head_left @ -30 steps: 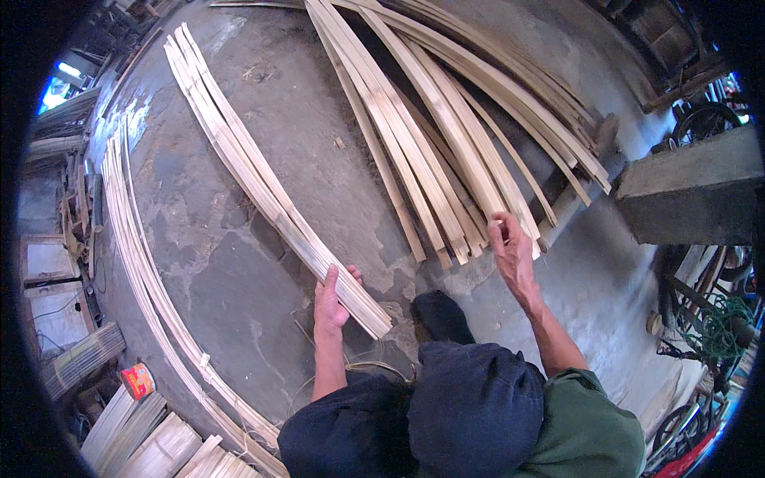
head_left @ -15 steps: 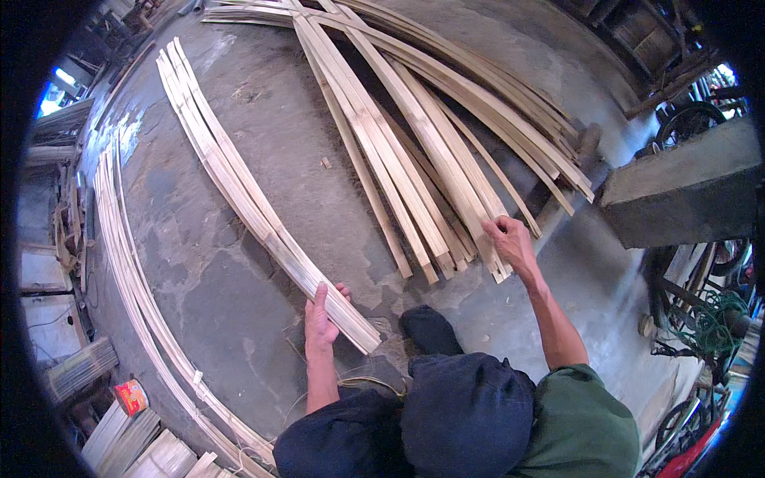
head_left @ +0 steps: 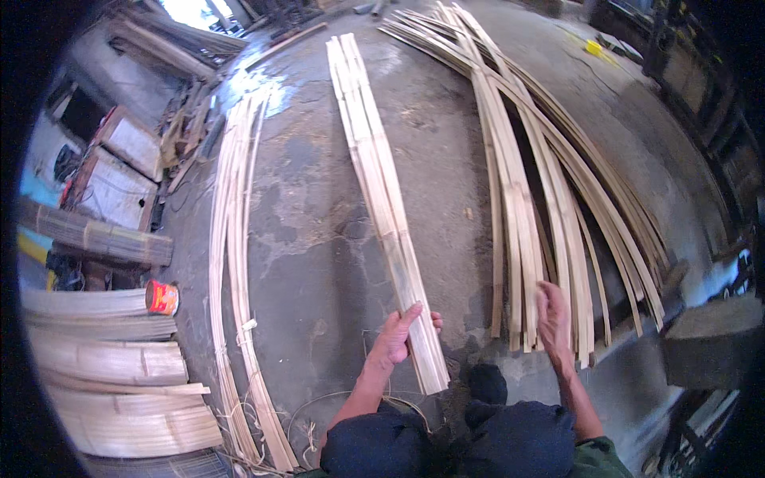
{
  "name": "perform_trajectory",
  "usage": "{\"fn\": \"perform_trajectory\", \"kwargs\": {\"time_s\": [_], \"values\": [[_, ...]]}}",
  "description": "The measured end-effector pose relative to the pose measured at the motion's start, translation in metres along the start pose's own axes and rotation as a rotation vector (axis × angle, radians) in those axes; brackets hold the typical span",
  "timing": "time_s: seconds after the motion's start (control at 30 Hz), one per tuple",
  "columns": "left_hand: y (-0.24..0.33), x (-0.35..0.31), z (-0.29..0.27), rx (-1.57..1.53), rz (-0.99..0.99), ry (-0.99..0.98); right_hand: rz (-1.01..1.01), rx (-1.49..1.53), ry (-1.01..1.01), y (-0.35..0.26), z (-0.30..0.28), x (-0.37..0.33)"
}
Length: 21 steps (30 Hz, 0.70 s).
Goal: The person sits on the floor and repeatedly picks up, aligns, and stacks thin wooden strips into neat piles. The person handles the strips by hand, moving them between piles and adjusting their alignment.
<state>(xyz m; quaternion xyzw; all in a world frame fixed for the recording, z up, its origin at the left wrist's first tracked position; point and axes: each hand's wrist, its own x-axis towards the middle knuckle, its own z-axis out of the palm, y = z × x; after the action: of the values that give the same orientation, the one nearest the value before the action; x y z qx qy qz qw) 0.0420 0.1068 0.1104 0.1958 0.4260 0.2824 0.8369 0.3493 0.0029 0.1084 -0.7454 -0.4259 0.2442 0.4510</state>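
A flat bundle of long, pale bamboo strips [head_left: 382, 183] runs away from me down the middle of the floor. My left hand [head_left: 396, 336] grips it close to its near end, thumb on top and fingertips showing at the far edge. Over at the right, my right hand [head_left: 555, 323] is beside the near ends of a fanned pile of bamboo strips [head_left: 518, 207]. Its fingers are slightly blurred, pointing away from me and loosely stretched, and I see no strip between them. The pile's strips cross one another at the far end.
Tied bamboo strips [head_left: 231, 207] lie along the floor at left. A red tin [head_left: 162, 298] stands by stacked slats [head_left: 119, 362] at the left edge. My dark-clothed knees [head_left: 518, 442] are at the bottom, with a concrete block [head_left: 709, 342] at right.
The view has swung round, so everything sits differently in it. My right hand has come off the strip end it pinched and shifted left along the pile. My left hand keeps its grip.
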Motion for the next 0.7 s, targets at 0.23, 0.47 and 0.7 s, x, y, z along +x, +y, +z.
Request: {"fn": "perform_trajectory", "kwargs": {"time_s": [0.23,0.47,0.7], "values": [[0.025,-0.008,0.032,0.327,0.102,-0.208,0.668,0.866,-0.982,-0.092,0.169,0.08],[0.08,0.0,0.035,1.124,-0.119,-0.478,0.45,0.487,-0.845,-0.127,0.067,0.104],[0.082,0.082,0.023,0.36,0.088,-0.178,0.492,0.037,-0.996,-0.085,-0.142,-0.031]]}}
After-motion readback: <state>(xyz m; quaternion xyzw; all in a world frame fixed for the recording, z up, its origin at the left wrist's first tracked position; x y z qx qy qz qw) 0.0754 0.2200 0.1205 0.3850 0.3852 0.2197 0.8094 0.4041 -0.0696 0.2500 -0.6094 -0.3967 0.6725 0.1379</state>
